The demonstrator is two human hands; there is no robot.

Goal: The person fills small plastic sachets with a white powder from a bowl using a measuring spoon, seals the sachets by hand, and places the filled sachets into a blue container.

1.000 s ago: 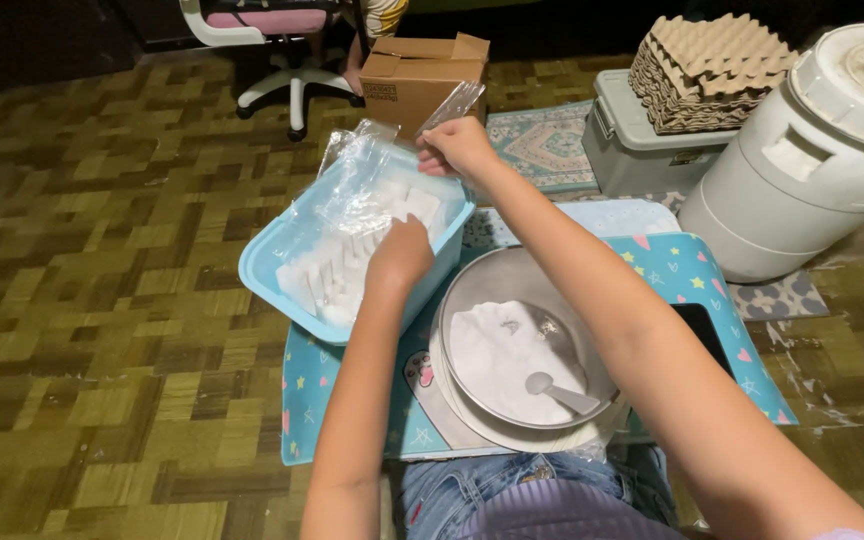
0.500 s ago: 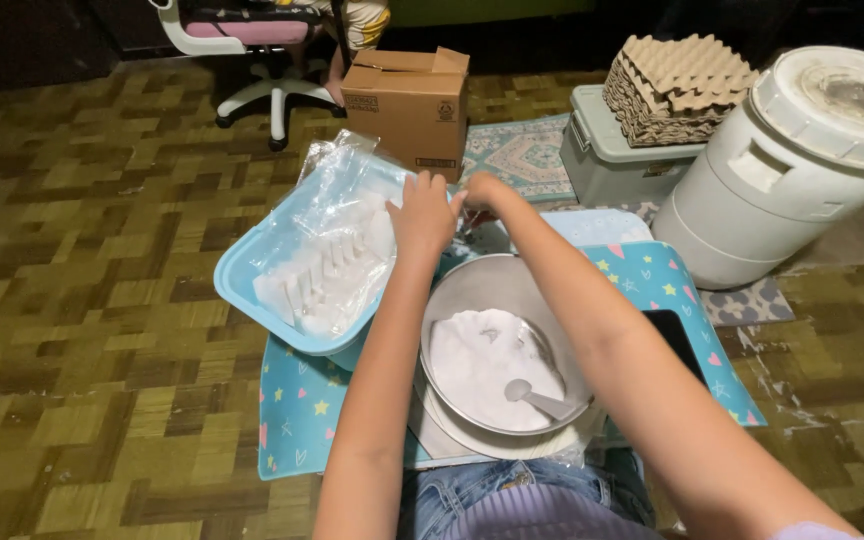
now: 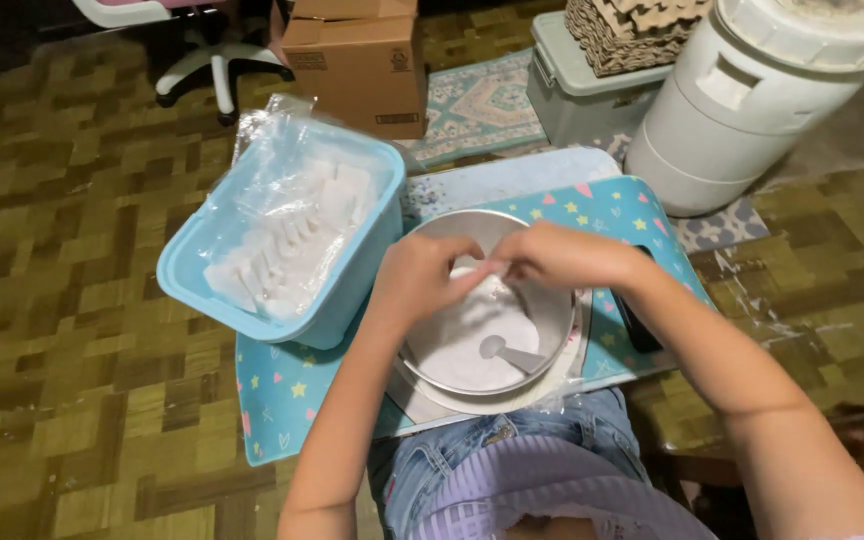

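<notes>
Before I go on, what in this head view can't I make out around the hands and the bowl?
- What the left hand and right hand pinch: fingers cover it.
- Part of the bowl and its white powder: under both hands.
- White pieces in the blue tub: blurred by the clear plastic.
- Spoon handle end: against the bowl wall, unclear.
- White barrel top: cut off by the frame edge.

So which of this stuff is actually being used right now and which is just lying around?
In use:
left hand
right hand
metal bowl of white powder
spoon
blue tub of white pieces

Lying about:
cardboard box
white drum
egg trays
grey storage bin
</notes>
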